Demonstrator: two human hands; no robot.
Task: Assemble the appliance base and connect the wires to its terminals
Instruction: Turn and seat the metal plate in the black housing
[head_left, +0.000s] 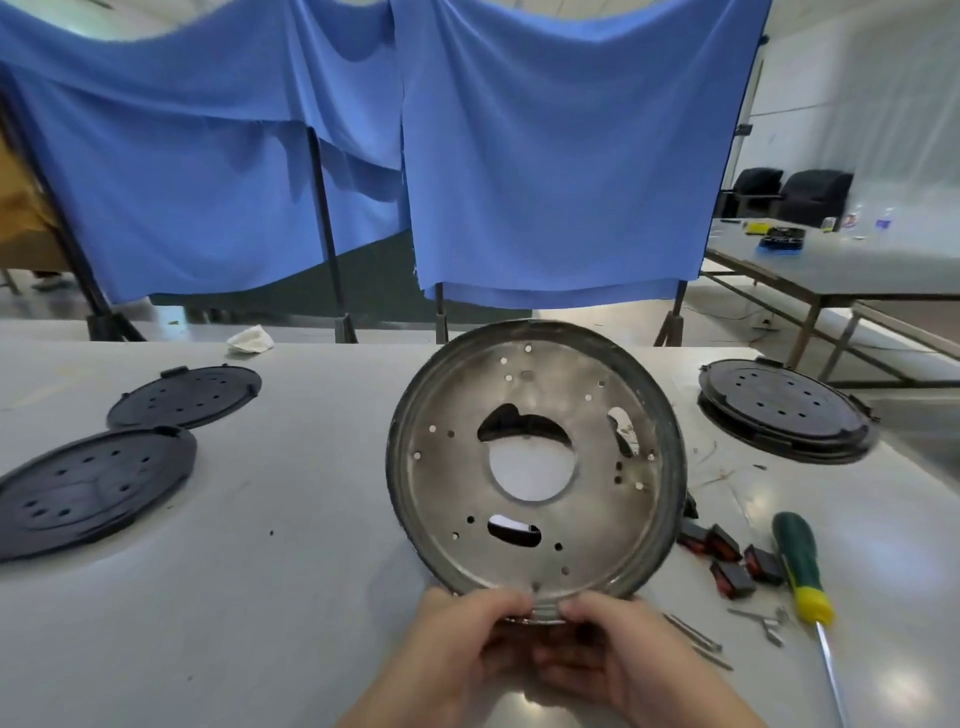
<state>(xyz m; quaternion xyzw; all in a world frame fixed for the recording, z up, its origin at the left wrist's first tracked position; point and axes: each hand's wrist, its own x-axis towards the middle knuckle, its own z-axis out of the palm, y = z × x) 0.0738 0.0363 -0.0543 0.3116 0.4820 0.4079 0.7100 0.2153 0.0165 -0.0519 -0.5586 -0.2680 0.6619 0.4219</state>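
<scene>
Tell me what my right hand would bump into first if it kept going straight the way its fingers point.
Your right hand points up and left, toward your left hand, at the lower rim of the metal base plate. It would likely meet the left hand's fingers first, though depth is hard to judge.

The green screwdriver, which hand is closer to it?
Right. The right hand grips the metal base just left of the green screwdriver; the left hand sits farther left.
</scene>
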